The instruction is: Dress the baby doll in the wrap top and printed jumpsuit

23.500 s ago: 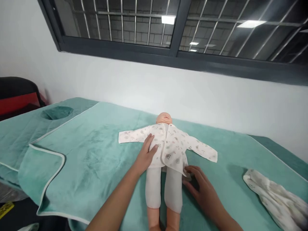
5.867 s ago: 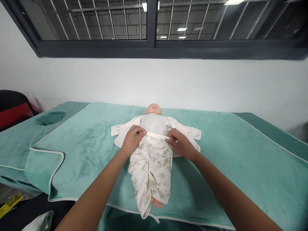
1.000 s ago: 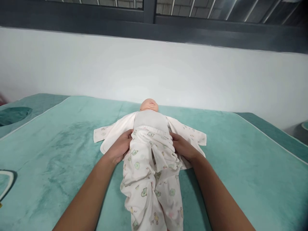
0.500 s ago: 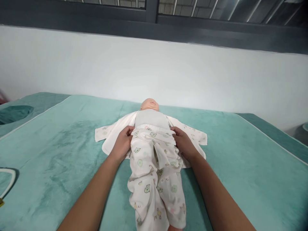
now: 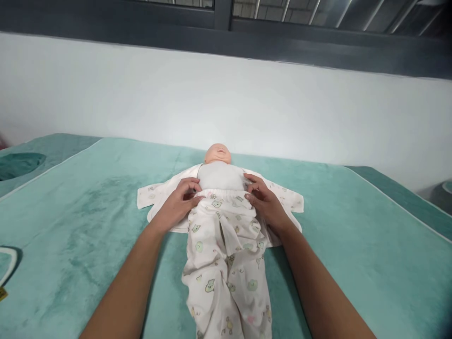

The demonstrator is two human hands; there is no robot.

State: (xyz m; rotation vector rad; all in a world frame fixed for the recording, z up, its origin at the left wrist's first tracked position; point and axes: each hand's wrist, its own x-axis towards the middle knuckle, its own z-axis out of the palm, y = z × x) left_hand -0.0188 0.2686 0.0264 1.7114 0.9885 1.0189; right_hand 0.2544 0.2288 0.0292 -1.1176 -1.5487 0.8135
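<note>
A baby doll (image 5: pixel 218 154) lies on its back, its grey-white torso bare between the open halves of a white printed jacket (image 5: pixel 290 197). White baby pants (image 5: pixel 226 263) with green animal prints cover its legs, and their waistband crosses the belly. My left hand (image 5: pixel 181 200) rests at the left end of the waistband, thumb on the cloth and fingers curved apart by the torso. On the opposite side my right hand (image 5: pixel 263 200) mirrors it, its thumb near the waistband edge and its fingers spread against the torso. Neither hand visibly grips the fabric.
A teal plush cover (image 5: pixel 88 221) lies under the doll. Behind it rises a white wall (image 5: pixel 226 103) below a dark window frame (image 5: pixel 222 37). A white curved loop (image 5: pixel 12 263) with a yellow tag lies at the left edge.
Both hands have loosened from the sides of the pants and moved slightly up toward the torso, fingers now apart. The waistband looks flatter and the pants have shifted slightly left in view.
</note>
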